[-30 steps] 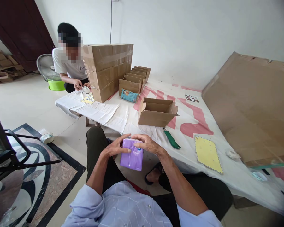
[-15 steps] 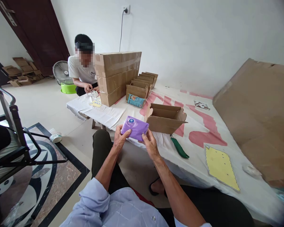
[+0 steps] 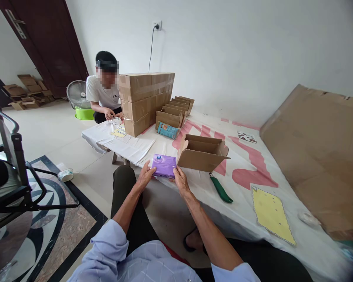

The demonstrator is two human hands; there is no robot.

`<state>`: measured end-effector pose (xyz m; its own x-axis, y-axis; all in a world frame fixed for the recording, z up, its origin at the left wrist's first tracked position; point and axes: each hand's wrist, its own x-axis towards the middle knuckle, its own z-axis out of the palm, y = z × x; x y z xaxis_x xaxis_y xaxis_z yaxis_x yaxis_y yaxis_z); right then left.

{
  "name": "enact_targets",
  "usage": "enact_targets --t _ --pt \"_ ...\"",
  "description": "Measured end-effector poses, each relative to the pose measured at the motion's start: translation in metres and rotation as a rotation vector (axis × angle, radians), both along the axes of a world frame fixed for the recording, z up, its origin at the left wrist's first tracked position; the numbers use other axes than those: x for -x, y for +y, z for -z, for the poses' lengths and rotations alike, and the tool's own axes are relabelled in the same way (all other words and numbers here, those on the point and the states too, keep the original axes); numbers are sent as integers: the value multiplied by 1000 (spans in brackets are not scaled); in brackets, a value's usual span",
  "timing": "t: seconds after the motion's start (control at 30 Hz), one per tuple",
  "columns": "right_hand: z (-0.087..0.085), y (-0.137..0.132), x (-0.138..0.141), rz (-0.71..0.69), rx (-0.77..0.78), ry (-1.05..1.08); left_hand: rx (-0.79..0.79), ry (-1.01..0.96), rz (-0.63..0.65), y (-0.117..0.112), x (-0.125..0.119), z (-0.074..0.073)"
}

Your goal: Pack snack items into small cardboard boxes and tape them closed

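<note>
I hold a purple soft packet flat between both hands, at the near edge of the low table. My left hand grips its left end and my right hand grips its right end. Just beyond the packet an open cardboard box sits on the white and pink cloth, its flaps spread. A green-handled knife lies to the right of my right hand.
A yellow sheet lies at the right, by a big flat cardboard panel. A stack of taped boxes, open boxes and a blue packet stand farther back. Another person crouches there. A black chair stands left.
I have lifted the purple packet from my lap, turned it flat and carried it forward to the table edge by the open box. My view has risen.
</note>
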<state>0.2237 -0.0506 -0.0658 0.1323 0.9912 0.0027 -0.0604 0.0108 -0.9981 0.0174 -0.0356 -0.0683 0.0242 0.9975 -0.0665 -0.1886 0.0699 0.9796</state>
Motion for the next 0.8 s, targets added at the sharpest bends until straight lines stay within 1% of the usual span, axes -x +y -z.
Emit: enact_targets --t 0.03,0.07,0.1,0.17,0.23,0.27,0.3,0.37,0.47,0.6,0.7,0.77,0.8 --pt "-8 3 2 20 -15 -1 -36 -6 -3 5 0 -9" --pt "-19 6 5 37 -51 0 -92 -12 6 10 0 -20" --pt "-32 9 9 48 -109 1 -164 -20 24 14 1 -35" --pt "-62 13 14 59 -271 -16 -325 -42 69 18 2 -67" --pt "-91 12 18 72 -430 -67 -476 -67 103 17 4 -99" --pt "-104 10 19 80 -485 -95 -534 -71 109 15 5 -113" --pt "-115 7 19 86 -523 -118 -580 -73 109 12 5 -125" --pt "-134 2 18 93 -567 -151 -640 -76 110 7 6 -141" --pt "-151 -2 15 91 -612 -181 -699 -99 143 5 6 -154" --pt "-162 -1 11 75 -678 -216 -765 -102 192 10 5 -161" --pt "-160 5 10 68 -693 -236 -788 -88 191 16 5 -161" --pt "-152 11 10 72 -681 -240 -776 -82 187 22 5 -155" --pt "-145 15 10 74 -669 -241 -761 -80 187 26 5 -150"
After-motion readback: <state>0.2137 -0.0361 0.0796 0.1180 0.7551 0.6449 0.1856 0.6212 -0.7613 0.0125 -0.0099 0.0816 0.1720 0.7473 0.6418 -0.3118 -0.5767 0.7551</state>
